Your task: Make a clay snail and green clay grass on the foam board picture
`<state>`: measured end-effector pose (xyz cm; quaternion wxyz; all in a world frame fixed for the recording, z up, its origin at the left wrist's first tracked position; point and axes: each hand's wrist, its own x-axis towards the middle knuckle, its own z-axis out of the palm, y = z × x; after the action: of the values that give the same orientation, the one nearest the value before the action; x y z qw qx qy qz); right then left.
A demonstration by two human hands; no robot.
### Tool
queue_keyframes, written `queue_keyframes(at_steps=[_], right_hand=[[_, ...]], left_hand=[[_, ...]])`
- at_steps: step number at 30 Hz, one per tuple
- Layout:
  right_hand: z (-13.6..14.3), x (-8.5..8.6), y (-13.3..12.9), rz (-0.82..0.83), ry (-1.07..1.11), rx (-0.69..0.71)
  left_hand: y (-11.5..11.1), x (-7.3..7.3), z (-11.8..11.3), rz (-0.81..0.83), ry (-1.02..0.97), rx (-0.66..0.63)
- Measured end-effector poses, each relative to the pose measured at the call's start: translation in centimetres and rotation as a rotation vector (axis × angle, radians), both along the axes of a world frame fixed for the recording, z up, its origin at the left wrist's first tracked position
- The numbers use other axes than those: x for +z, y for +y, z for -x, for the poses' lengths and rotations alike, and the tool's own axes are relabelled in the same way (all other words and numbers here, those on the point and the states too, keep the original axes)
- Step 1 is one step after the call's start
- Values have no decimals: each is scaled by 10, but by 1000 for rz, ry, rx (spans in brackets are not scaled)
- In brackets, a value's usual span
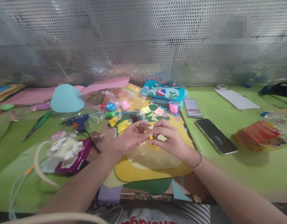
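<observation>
Both hands meet over a yellow sheet (134,175) with a pale cream rounded panel (143,161) on top. A small piece of yellow modelling clay (150,137) sits between the fingertips. My right hand (170,138) pinches it between thumb and fingers. Curled in from the other side, my left hand (130,137) has its fingertips closed at the same clay. Just beyond the left fingers lies a packet of yellow clay (123,126). Other clay packets are scattered behind, among them a blue one (111,106) and a pink one (173,108).
On the left are a blue glue gun (82,122), a green-handled tool (42,120), a light blue paper shape (67,99) and a purple case (75,155). A decorated blue piece (166,91) lies behind. To the right are a phone (215,136), a plastic-wrapped package (262,133) and a white board (236,99).
</observation>
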<state>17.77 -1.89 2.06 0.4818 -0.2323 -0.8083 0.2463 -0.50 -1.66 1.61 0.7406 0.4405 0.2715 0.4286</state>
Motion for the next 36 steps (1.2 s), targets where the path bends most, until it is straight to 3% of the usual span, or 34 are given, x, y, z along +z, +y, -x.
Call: queue_keyframes(at_steps=[21,28,36], right_hand=[[4,4,-4,127,173,73],[5,5,-4,132,163,61],[1,3,-3,245,142,119]], left_hand=[[-7,11,-7,-11,-55,8],[-5,8,-5,-46,-39,-4],[-5,7,-3,-107,-26,21]])
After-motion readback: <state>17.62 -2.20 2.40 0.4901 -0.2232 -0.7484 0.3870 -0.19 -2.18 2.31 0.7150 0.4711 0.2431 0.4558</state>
